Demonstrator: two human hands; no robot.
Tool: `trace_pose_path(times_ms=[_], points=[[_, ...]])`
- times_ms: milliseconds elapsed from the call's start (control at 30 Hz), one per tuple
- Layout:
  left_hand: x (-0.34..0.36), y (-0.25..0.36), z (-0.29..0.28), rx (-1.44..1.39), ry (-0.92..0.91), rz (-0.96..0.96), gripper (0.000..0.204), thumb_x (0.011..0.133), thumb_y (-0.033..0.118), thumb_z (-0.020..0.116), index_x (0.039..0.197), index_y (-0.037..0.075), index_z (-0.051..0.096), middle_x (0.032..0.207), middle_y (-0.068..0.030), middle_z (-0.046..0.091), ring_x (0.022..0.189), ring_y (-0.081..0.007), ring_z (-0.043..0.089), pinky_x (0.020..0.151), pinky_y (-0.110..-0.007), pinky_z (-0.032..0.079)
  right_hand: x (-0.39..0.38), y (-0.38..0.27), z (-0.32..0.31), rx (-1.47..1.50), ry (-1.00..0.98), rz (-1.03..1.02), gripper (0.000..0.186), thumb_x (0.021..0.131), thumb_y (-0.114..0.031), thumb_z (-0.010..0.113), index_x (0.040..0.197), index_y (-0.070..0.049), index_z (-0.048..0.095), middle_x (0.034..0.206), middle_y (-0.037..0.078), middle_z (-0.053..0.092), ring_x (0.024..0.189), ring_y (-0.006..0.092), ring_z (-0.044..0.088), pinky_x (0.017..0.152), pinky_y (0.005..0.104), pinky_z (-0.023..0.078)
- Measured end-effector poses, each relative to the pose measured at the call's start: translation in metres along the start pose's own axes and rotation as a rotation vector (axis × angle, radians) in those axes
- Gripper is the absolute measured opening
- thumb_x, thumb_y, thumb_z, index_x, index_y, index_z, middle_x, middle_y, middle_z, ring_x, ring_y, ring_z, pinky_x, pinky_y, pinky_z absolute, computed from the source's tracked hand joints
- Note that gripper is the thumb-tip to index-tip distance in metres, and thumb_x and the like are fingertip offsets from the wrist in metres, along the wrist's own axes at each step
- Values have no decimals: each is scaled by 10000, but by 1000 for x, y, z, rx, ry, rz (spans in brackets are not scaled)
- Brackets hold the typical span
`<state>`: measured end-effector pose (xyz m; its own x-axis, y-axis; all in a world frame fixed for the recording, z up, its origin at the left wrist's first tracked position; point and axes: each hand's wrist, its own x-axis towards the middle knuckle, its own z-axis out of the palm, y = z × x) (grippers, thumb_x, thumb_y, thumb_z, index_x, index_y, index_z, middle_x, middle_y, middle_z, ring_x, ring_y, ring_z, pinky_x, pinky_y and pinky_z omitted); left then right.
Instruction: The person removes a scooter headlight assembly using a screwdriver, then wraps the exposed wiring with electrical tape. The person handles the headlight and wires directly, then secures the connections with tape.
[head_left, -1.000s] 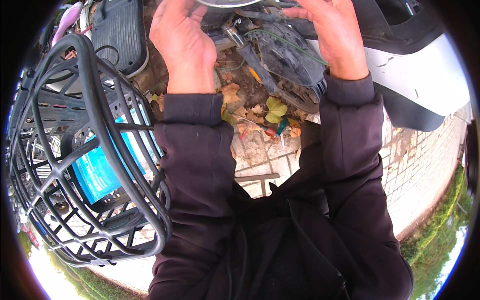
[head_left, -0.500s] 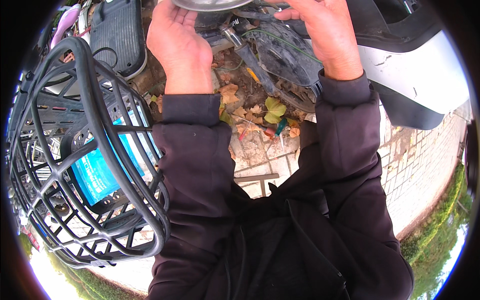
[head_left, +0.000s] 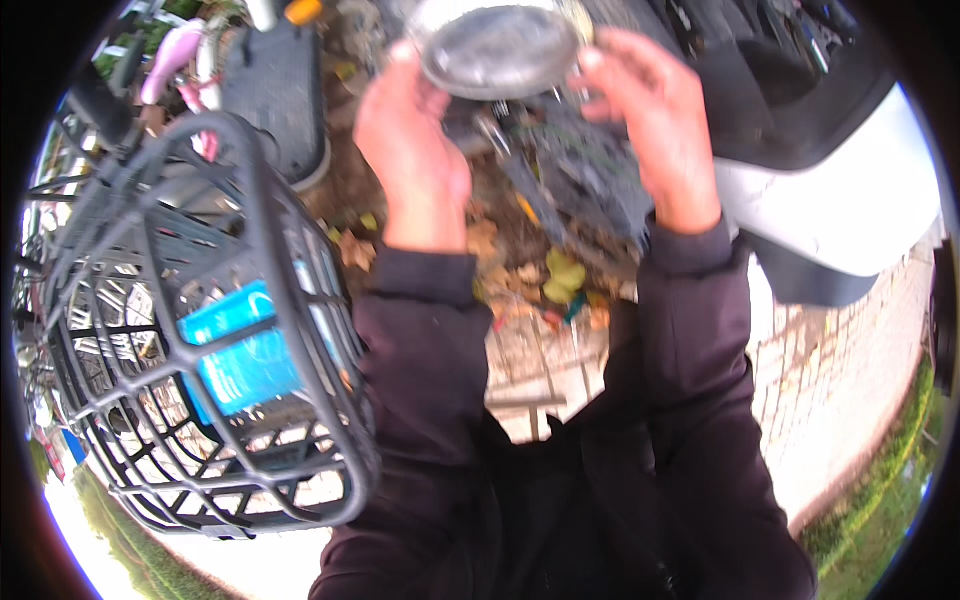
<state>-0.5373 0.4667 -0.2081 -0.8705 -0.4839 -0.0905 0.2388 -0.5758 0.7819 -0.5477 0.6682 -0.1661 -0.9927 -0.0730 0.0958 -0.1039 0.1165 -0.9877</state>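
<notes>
Near the top middle I hold up a round, grey-faced disc with a bright, shiny rim; motion blurs it, so its exact kind is unclear. My left hand supports its left edge, thumb and fingers against the rim. At the right edge, my right hand pinches the rim between thumb and curled fingers. Beneath the disc, dark plastic scooter parts lie low over the ground, with a dark tube carrying an orange mark beside them.
A black bicycle basket with a blue packet inside stands close on my left. Behind it is a dark footboard. White and black scooter bodywork fills the right. Fallen leaves lie on the paving.
The disc now shows almost whole, lower in view, between both hands. The hands, basket and surroundings also appear lower, as the view has tilted up; the picture is blurrier.
</notes>
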Motion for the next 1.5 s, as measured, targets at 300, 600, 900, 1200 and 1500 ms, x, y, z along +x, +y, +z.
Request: trace_pose_path(times_ms=[300,600,900,1200,1500], points=[[-6,7,10,-84,93,24,215,1020,204,785,1078,13,704,969,-40,738,828,-107,668,768,-272,521,2,-5,6,115,60,40,469,1008,-250,780,1346,59,680,1011,73,764,861,126,721,719,276,578],[-8,7,9,-78,80,34,218,1019,243,793,1045,48,700,902,-2,720,779,-75,627,717,-251,467,2,-8,6,127,90,67,391,1018,-260,775,1240,57,715,981,70,762,782,112,695,690,266,556],[-9,8,10,-94,53,29,208,1021,245,788,988,77,672,818,15,687,693,-72,589,640,-245,450,2,-6,5,180,118,57,389,1039,-303,760,1205,48,734,999,47,759,843,97,690,704,261,560],[-12,11,12,-130,-17,-31,184,1037,217,753,978,76,650,798,0,674,647,-85,573,598,-252,462,3,-4,7,249,151,73,386,1086,-334,690,1168,42,717,1000,59,744,871,109,694,760,285,585],[-10,12,6,-211,-127,-76,153,1053,153,682,1088,4,687,897,-77,727,680,-136,640,603,-302,531,6,-2,11,257,226,57,393,1143,-296,578,1342,38,631,1122,100,738,913,140,730,780,304,618]])
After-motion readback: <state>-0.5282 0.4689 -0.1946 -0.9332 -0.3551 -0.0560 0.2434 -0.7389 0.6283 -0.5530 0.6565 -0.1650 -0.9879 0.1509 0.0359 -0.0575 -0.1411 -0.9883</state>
